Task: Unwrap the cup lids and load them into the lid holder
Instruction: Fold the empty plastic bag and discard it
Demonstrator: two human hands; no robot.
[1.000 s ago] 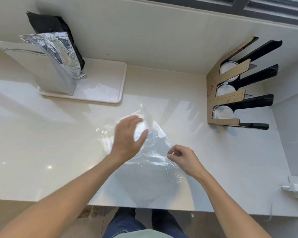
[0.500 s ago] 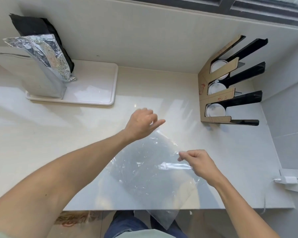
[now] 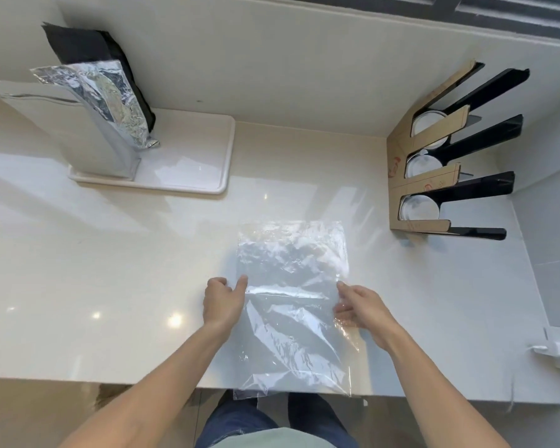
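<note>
A clear plastic wrapper lies flat on the pale counter, its near end hanging over the front edge. My left hand pinches its left edge between thumb and forefinger. My right hand grips its right edge, fingers partly under the film. The lid holder, cardboard-faced with black prongs, stands at the back right. White cup lids sit in its three slots. No lids show inside the wrapper.
A white tray at the back left carries a foil bag and a black bag. A white charger lies at the right edge. The counter's front edge runs just below my wrists.
My left hand came back from the wrapper's far end to its left edge and took hold. The wrapper now lies spread straight between both hands, farther onto the counter.
</note>
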